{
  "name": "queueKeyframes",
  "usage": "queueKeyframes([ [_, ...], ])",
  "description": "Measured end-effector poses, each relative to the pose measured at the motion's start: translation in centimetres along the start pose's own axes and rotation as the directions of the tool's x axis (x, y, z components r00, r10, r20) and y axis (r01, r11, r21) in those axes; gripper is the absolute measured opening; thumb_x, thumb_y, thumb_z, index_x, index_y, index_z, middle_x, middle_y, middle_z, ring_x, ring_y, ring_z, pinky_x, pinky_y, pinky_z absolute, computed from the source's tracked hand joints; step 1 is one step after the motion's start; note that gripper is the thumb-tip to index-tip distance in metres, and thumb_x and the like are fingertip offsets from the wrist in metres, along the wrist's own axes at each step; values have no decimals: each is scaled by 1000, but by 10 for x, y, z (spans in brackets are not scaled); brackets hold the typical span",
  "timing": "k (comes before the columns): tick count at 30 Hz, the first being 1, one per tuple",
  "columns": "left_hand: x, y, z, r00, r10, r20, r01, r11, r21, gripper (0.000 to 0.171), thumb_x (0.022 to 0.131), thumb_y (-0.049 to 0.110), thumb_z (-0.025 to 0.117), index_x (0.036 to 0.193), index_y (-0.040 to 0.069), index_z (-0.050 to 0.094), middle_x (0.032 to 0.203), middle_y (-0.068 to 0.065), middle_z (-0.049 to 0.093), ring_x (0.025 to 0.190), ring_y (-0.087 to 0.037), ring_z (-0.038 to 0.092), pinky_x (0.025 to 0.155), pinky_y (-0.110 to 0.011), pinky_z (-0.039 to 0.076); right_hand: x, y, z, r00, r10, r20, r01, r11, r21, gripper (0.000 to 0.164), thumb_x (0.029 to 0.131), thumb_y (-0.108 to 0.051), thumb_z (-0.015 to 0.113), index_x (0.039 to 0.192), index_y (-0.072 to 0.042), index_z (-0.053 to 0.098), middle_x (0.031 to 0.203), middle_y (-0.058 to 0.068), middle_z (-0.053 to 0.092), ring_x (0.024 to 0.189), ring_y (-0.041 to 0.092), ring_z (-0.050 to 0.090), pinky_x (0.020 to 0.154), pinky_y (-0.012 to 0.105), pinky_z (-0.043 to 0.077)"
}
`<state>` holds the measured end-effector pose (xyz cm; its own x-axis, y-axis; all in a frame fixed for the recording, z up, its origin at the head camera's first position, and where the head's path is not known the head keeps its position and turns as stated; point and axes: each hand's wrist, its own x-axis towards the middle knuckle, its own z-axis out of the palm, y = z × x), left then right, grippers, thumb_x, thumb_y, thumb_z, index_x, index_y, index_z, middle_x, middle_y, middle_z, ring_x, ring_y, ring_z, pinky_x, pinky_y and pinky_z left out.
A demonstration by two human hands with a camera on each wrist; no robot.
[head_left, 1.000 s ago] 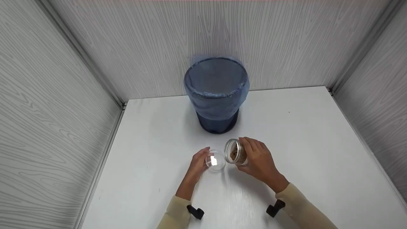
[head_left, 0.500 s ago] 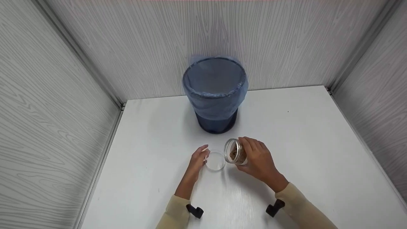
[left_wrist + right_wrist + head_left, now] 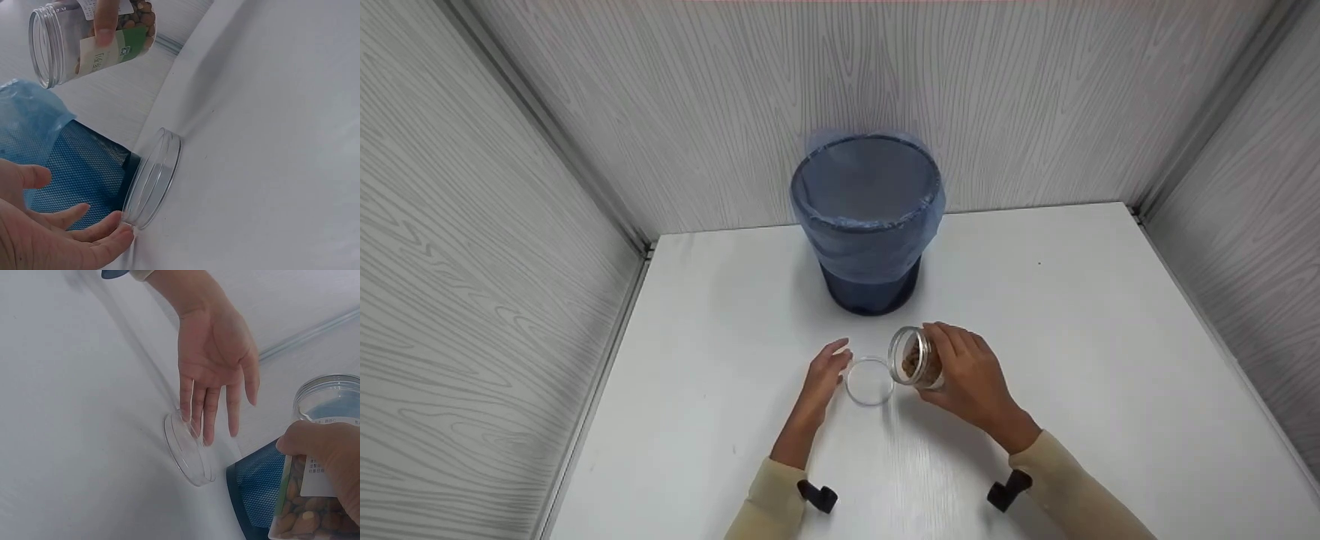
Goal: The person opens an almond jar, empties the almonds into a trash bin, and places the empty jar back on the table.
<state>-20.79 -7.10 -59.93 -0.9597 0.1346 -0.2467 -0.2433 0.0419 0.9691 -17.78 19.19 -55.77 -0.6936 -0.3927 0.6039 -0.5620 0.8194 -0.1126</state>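
My right hand [image 3: 971, 379] grips a clear jar [image 3: 926, 367] part-filled with almonds. The jar is tilted over, its uncapped mouth facing left, and it is held above the table. A white and green label [image 3: 115, 52] wraps its side in the left wrist view. Below and left of the jar mouth, a shallow clear round lid [image 3: 870, 382] lies on the white table. My left hand [image 3: 821, 386] is just left of the lid, fingers extended and spread. In the right wrist view those fingers overlap the edge of the lid [image 3: 188, 450].
A dark blue mesh waste bin [image 3: 870, 289] lined with a translucent blue bag [image 3: 870, 255] stands at the back middle of the table [image 3: 697, 315]. Wood-grain panels [image 3: 720, 97] rise at the back and both sides.
My left hand has let go of the clear lid, its fingers opening and drawing slightly left. The lid now lies flat. My right hand and the jar have barely moved.
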Motion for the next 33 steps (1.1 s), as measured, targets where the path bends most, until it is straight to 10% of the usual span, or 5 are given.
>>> queueKeyframes([
  [8, 7, 10, -4, 988, 137, -67, -136, 991, 16, 47, 109, 17, 45, 151, -4, 42, 145, -27, 50, 140, -39, 43, 114, -54, 35, 0, 0, 0, 1000, 18, -1, -18, 1000, 14, 104, 55, -37, 98, 141, -4, 51, 129, 14, 62, 115, 32, 62, 95, 49, 52],
  [16, 15, 34, -7, 898, 386, -213, -370, 922, 110, 47, 110, 26, 46, 152, 4, 43, 151, -16, 49, 143, -29, 42, 116, -44, 34, -1, 0, 0, 1000, 23, 6, -24, 999, 21, 103, 57, -37, 98, 142, -3, 51, 130, 14, 62, 117, 32, 61, 97, 49, 51],
  [33, 18, 67, -10, 859, 474, -194, -447, 878, 168, 51, 112, 29, 40, 156, 4, 35, 158, -13, 40, 147, -26, 35, 117, -43, 33, 3, 0, -3, 1000, 15, 11, -15, 1000, 17, 106, 53, -37, 100, 141, -4, 51, 130, 14, 61, 116, 33, 61, 96, 49, 51],
])
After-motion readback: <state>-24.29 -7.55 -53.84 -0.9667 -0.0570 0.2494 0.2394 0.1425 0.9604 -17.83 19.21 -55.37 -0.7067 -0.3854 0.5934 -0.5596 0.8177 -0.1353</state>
